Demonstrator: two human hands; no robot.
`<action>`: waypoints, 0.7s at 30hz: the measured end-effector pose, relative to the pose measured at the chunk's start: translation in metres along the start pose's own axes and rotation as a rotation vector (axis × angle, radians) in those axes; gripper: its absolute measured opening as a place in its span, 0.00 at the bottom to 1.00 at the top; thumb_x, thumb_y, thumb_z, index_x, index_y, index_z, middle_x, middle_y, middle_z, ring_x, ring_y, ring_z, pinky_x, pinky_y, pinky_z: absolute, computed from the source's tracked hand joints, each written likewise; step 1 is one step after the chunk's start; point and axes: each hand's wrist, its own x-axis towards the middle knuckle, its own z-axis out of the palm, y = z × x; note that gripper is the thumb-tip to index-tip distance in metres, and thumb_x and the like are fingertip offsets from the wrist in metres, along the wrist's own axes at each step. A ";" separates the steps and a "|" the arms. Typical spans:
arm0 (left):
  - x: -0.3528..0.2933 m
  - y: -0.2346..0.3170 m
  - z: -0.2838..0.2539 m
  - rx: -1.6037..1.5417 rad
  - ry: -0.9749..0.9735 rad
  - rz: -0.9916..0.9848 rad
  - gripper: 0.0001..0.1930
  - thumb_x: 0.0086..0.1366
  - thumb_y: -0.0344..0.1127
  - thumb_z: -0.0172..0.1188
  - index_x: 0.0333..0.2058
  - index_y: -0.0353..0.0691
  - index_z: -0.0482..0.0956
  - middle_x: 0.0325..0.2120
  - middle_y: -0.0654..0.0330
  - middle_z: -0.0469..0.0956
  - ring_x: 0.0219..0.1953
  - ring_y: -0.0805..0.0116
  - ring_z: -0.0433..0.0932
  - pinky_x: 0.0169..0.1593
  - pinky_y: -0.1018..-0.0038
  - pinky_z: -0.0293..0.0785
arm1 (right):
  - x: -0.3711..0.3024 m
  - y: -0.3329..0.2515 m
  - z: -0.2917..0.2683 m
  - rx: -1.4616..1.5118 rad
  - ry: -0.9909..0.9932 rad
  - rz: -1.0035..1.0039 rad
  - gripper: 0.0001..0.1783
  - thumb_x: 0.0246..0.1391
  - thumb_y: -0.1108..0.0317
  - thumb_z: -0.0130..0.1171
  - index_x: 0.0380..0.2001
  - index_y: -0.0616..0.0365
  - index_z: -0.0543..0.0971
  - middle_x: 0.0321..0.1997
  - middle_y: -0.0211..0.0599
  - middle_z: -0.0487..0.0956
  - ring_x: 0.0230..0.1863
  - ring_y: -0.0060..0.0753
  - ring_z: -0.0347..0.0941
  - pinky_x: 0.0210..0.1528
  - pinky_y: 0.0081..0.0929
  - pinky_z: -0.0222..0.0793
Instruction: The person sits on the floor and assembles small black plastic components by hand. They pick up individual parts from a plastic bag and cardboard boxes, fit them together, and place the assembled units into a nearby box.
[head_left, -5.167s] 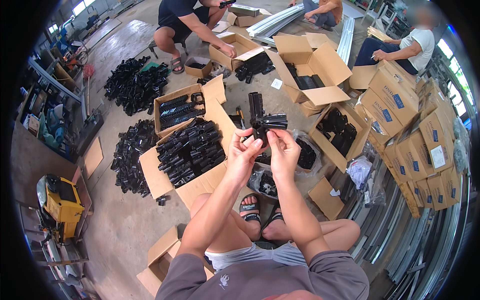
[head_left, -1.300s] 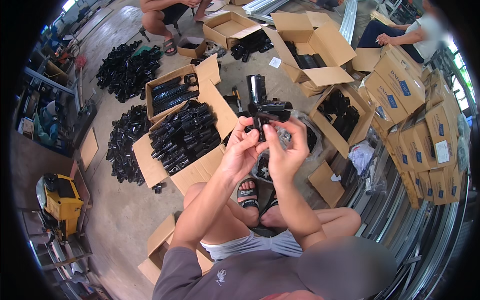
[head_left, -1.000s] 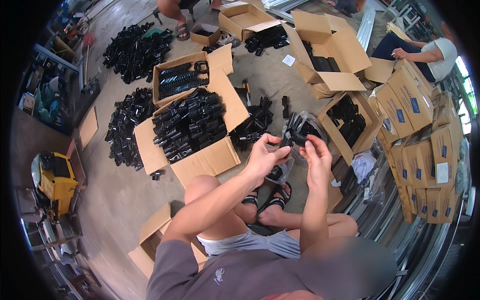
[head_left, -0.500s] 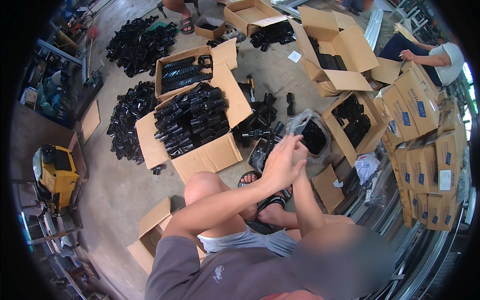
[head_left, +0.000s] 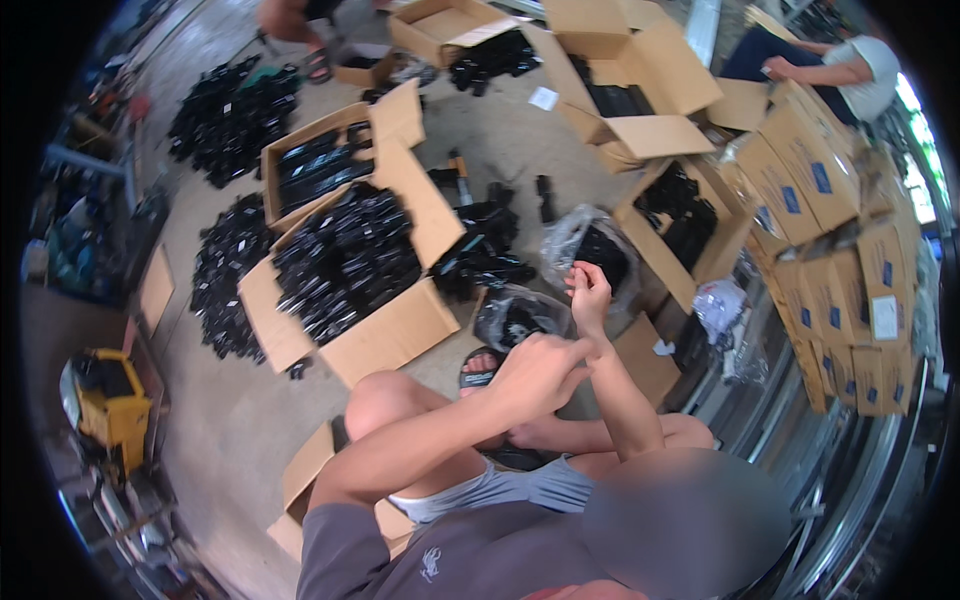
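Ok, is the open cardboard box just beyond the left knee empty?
No, the cardboard box holds a heap of black parts.

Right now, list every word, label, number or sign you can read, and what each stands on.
None is clear enough to quote.
Stacked cartons: print and blue patches, too blurred to read.
White label on one carton: too small to read.
Black sandal: pale marking on the strap, too blurred to read.
Grey shirt: white emblem, no legible word.

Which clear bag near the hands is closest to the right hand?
The upper-right bag: in the picture the right hand overlaps it. The other bag lies lower left, nearer the left hand.
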 end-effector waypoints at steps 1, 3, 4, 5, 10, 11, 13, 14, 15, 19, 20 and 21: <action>-0.001 0.000 0.004 0.004 -0.057 0.016 0.08 0.59 0.31 0.62 0.37 0.39 0.80 0.25 0.48 0.80 0.33 0.48 0.81 0.37 0.57 0.75 | 0.008 -0.004 -0.023 -0.010 0.034 -0.053 0.11 0.67 0.69 0.52 0.46 0.63 0.79 0.36 0.36 0.82 0.33 0.25 0.79 0.27 0.21 0.75; -0.005 -0.004 0.008 0.021 -0.160 0.041 0.06 0.59 0.32 0.62 0.34 0.39 0.80 0.23 0.50 0.80 0.31 0.49 0.81 0.36 0.57 0.75 | 0.027 -0.016 -0.055 -0.031 0.157 -0.085 0.14 0.69 0.63 0.51 0.42 0.64 0.80 0.29 0.35 0.81 0.23 0.21 0.74 0.23 0.20 0.69; -0.005 -0.003 0.009 0.049 -0.210 0.062 0.05 0.59 0.33 0.62 0.33 0.40 0.81 0.22 0.50 0.80 0.30 0.50 0.81 0.36 0.57 0.75 | 0.035 -0.030 -0.074 -0.073 0.233 -0.037 0.16 0.70 0.61 0.50 0.42 0.63 0.80 0.27 0.34 0.81 0.21 0.20 0.73 0.23 0.20 0.68; -0.005 -0.004 0.008 0.087 -0.256 0.071 0.04 0.59 0.33 0.62 0.32 0.40 0.81 0.22 0.51 0.79 0.29 0.50 0.81 0.35 0.58 0.76 | 0.045 -0.037 -0.086 -0.102 0.297 0.016 0.17 0.70 0.60 0.50 0.41 0.63 0.80 0.25 0.34 0.80 0.19 0.20 0.72 0.22 0.20 0.67; 0.001 0.005 0.007 0.154 -0.311 0.141 0.05 0.59 0.35 0.62 0.28 0.42 0.82 0.19 0.51 0.78 0.27 0.53 0.81 0.37 0.62 0.78 | 0.122 -0.031 -0.173 -0.583 0.595 -0.120 0.19 0.67 0.55 0.52 0.33 0.60 0.81 0.23 0.41 0.80 0.28 0.41 0.77 0.35 0.38 0.70; 0.000 0.002 0.007 0.166 -0.321 0.162 0.06 0.59 0.35 0.62 0.28 0.41 0.82 0.17 0.51 0.78 0.26 0.53 0.81 0.37 0.62 0.78 | 0.137 -0.027 -0.179 -0.651 0.557 -0.076 0.18 0.66 0.56 0.53 0.34 0.60 0.82 0.26 0.44 0.81 0.32 0.45 0.78 0.40 0.40 0.71; 0.003 0.002 0.004 0.183 -0.343 0.210 0.07 0.59 0.36 0.63 0.28 0.39 0.82 0.15 0.52 0.77 0.25 0.52 0.81 0.39 0.62 0.77 | 0.166 -0.012 -0.188 -0.750 0.507 -0.040 0.15 0.63 0.58 0.55 0.37 0.59 0.83 0.32 0.47 0.84 0.39 0.51 0.80 0.46 0.42 0.73; 0.007 0.012 -0.003 0.185 -0.463 0.097 0.09 0.59 0.38 0.64 0.28 0.39 0.83 0.26 0.51 0.82 0.33 0.54 0.82 0.44 0.64 0.76 | 0.179 0.000 -0.189 -0.779 0.493 -0.050 0.14 0.62 0.59 0.56 0.37 0.58 0.83 0.34 0.48 0.84 0.42 0.53 0.80 0.48 0.42 0.73; 0.010 0.011 0.000 0.168 -0.396 0.132 0.09 0.59 0.38 0.64 0.29 0.39 0.83 0.31 0.51 0.82 0.38 0.55 0.82 0.47 0.64 0.76 | 0.193 0.011 -0.192 -0.808 0.479 -0.060 0.13 0.61 0.59 0.56 0.38 0.57 0.83 0.37 0.49 0.84 0.44 0.54 0.81 0.50 0.42 0.73; 0.012 0.000 0.004 0.255 -0.367 0.149 0.16 0.60 0.38 0.63 0.45 0.37 0.81 0.55 0.51 0.75 0.56 0.56 0.74 0.59 0.63 0.69 | 0.236 0.033 -0.169 -0.990 0.152 0.079 0.12 0.57 0.63 0.60 0.41 0.54 0.84 0.42 0.50 0.84 0.48 0.52 0.81 0.53 0.41 0.73; 0.016 0.000 0.003 0.293 -0.395 0.140 0.18 0.60 0.38 0.63 0.48 0.37 0.79 0.55 0.51 0.75 0.57 0.56 0.74 0.60 0.62 0.69 | 0.249 0.043 -0.172 -0.987 0.111 0.076 0.13 0.54 0.65 0.63 0.42 0.56 0.84 0.43 0.49 0.84 0.49 0.50 0.81 0.54 0.41 0.74; 0.019 0.000 0.002 0.330 -0.424 0.132 0.21 0.61 0.38 0.63 0.52 0.37 0.77 0.55 0.51 0.75 0.57 0.56 0.74 0.61 0.62 0.68 | 0.262 0.051 -0.176 -0.995 0.084 0.079 0.15 0.52 0.67 0.65 0.44 0.55 0.84 0.43 0.48 0.85 0.48 0.48 0.81 0.54 0.39 0.74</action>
